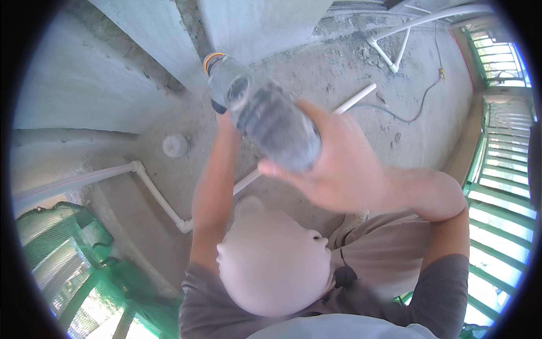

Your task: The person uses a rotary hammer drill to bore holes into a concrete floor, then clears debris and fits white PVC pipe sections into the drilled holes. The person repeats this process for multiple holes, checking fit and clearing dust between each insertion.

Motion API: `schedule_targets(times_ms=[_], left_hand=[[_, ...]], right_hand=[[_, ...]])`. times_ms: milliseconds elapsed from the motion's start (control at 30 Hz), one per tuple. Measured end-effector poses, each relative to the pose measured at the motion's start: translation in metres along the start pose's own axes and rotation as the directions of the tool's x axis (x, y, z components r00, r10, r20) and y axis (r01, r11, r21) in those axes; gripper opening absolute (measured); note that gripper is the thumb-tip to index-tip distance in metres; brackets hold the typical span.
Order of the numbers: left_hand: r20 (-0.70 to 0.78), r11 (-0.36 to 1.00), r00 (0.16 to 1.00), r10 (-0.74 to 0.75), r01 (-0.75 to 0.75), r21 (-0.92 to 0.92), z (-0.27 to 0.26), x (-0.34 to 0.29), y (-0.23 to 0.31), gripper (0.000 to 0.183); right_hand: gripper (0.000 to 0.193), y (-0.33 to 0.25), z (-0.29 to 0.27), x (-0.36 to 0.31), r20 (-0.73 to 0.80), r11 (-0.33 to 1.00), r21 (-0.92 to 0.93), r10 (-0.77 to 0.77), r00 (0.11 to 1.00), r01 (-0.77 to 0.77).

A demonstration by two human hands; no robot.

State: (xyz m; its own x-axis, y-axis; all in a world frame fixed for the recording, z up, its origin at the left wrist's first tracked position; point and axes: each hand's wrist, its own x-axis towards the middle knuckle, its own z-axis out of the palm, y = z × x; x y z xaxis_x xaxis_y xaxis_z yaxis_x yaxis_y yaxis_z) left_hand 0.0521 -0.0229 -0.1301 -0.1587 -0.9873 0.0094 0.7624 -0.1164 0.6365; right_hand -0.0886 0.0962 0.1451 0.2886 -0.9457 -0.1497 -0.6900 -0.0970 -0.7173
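A dusty grey power drill (265, 118) with an orange ring at its nose points up at the joint of a grey concrete wall (164, 39). My right hand (333, 169) wraps around the drill's rear body from the right. My left hand (224, 121) reaches up from below and grips the dark side handle near the drill's front; the tool body hides most of its fingers. The drill's tip is blurred where it reaches the wall. A head and grey-brown shirt fill the lower middle of the view.
White plastic pipes (161, 198) with elbow joints lie on the rough concrete floor, and more pipe (395, 53) at the back right. A round white cap (175, 145) sits near the wall. A black cable (415, 110) snakes on the floor. Green railing (502, 186) on the right, green netting (84, 248) lower left.
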Motion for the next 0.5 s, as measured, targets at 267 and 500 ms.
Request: schedule_targets(times_ms=[267,500], left_hand=[[-0.267,0.962,0.949,-0.168,0.217,0.166,0.012,-0.050,-0.016,0.029],[-0.377,0.858,0.924,0.064,0.142,0.493,0.054,-0.053,-0.031,0.017]], right_hand=[[0.047,0.035,-0.008,-0.050,0.059,0.892,0.332,0.304,0.951,-0.306],[0.043,0.076,-0.034,-0.075,-0.080,0.867,0.419,0.329,0.941,-0.268]])
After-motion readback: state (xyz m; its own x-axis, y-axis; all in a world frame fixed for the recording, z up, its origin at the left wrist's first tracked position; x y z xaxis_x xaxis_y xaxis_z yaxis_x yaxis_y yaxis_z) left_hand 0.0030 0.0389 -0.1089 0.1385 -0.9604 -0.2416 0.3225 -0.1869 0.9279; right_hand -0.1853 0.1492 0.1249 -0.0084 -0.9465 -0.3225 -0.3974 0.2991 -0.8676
